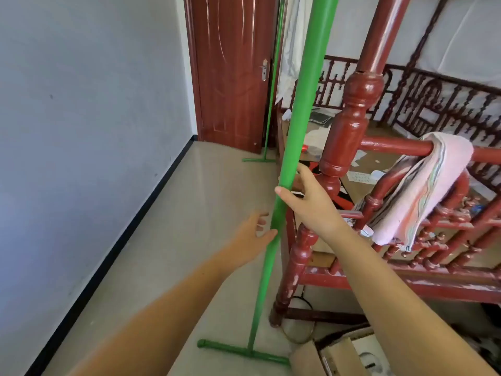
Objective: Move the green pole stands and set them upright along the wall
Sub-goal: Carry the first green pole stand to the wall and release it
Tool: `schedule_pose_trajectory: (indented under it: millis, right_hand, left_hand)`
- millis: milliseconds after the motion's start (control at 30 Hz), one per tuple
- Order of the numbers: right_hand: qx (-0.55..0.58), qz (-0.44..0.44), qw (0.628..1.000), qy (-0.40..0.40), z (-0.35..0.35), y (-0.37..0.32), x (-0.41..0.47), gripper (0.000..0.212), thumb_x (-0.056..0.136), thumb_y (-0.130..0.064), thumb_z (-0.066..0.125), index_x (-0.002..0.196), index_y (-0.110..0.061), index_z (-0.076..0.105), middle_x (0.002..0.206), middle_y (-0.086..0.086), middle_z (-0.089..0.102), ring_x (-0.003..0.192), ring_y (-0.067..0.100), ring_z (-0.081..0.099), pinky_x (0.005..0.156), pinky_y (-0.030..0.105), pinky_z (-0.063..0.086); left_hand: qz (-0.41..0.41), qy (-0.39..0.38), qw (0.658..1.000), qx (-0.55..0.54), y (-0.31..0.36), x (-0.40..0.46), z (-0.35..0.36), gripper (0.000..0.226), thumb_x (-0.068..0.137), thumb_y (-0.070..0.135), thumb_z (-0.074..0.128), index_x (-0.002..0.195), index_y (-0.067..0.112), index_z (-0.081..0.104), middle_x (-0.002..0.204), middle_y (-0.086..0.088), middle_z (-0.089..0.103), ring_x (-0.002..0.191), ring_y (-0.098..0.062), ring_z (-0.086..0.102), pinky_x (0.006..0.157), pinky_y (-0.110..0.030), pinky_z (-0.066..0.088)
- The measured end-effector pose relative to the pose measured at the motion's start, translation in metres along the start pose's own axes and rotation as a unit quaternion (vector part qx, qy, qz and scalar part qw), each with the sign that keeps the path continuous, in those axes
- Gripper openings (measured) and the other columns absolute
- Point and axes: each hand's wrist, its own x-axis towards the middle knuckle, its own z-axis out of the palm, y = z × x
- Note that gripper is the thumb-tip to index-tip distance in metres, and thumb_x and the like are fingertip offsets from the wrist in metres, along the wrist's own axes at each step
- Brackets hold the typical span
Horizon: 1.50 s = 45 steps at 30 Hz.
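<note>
A big red wooden bed frame [406, 270] is standing to the right of both hands, with its thick bedpost [349, 126] rising just behind the right hand. A grey wall [81, 118] is running along far to the left of the hands, with a black strip at the bottom. A red-brown door [233, 71] is sitting well ahead of the hands. The near green pole stand [303, 104] is standing upright right between the hands and the bedpost, and its T-shaped foot is resting flat on the floor [189, 213] below the left arm, almost touching the cardboard box [330, 356] under the right arm. A second green pole stand [272, 104] is standing far ahead of the hands, beside the door. A pink towel [423, 191] is hanging over the bed rail to the right of the right hand.

The right hand [309, 202] is curling loosely around the near pole, thumb on the front and fingers going behind it. The left hand [252, 234] is open lower down, and its thumb is just touching the pole, not gripping.
</note>
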Motion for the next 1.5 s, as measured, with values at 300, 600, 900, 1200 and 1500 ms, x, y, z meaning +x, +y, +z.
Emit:
schedule_pose_trajectory:
  millis: [300,600,900,1200,1500]
  right_hand:
    - [-0.001,-0.012,1.0,-0.009,0.002,0.002,0.01,0.043,0.086,-0.013,0.055,0.125,-0.026,0.042,0.115,-0.001,0.062,0.109,0.01,0.057,0.089,0.017,0.046]
    - [0.038,-0.036,0.994,-0.099,0.054,-0.026,0.02,0.041,0.084,-0.013,0.058,0.122,-0.025,0.047,0.112,-0.001,0.062,0.104,0.013,0.058,0.093,0.036,0.05]
    - [0.057,-0.095,0.978,-0.179,0.159,-0.069,0.031,0.031,0.078,-0.024,0.06,0.092,-0.047,0.047,0.093,-0.01,0.061,0.086,0.013,0.061,0.084,0.049,0.054]
    - [0.063,-0.126,0.964,-0.225,0.302,-0.135,0.032,0.028,0.079,-0.023,0.062,0.09,-0.044,0.046,0.098,-0.006,0.063,0.088,0.017,0.063,0.08,0.05,0.054]
    - [0.077,-0.167,0.941,-0.284,0.447,-0.207,0.009,0.026,0.079,-0.022,0.062,0.095,-0.033,0.045,0.086,-0.017,0.057,0.079,0.016,0.062,0.075,0.05,0.055]
  left_hand:
    - [-0.04,0.003,0.999,0.003,-0.001,0.002,0.018,0.022,0.09,0.023,0.047,0.107,0.01,0.047,0.076,0.005,0.05,0.081,-0.017,0.053,0.065,-0.023,0.041]
    - [-0.074,0.117,0.987,0.083,-0.023,-0.034,-0.026,0.024,0.091,0.025,0.045,0.104,0.005,0.049,0.093,-0.018,0.06,0.087,-0.031,0.059,0.079,-0.042,0.048]
    - [-0.125,0.202,0.964,0.115,-0.06,-0.094,-0.11,0.026,0.091,0.03,0.045,0.1,0.006,0.048,0.097,-0.023,0.064,0.087,-0.035,0.061,0.081,-0.048,0.05]
    - [-0.16,0.265,0.943,0.124,-0.118,-0.165,-0.228,0.02,0.09,0.028,0.047,0.092,0.008,0.046,0.086,-0.018,0.059,0.079,-0.033,0.057,0.072,-0.043,0.045]
    - [-0.204,0.335,0.914,0.107,-0.177,-0.261,-0.335,0.016,0.091,0.025,0.045,0.09,0.01,0.04,0.085,-0.018,0.06,0.08,-0.034,0.057,0.07,-0.041,0.046]
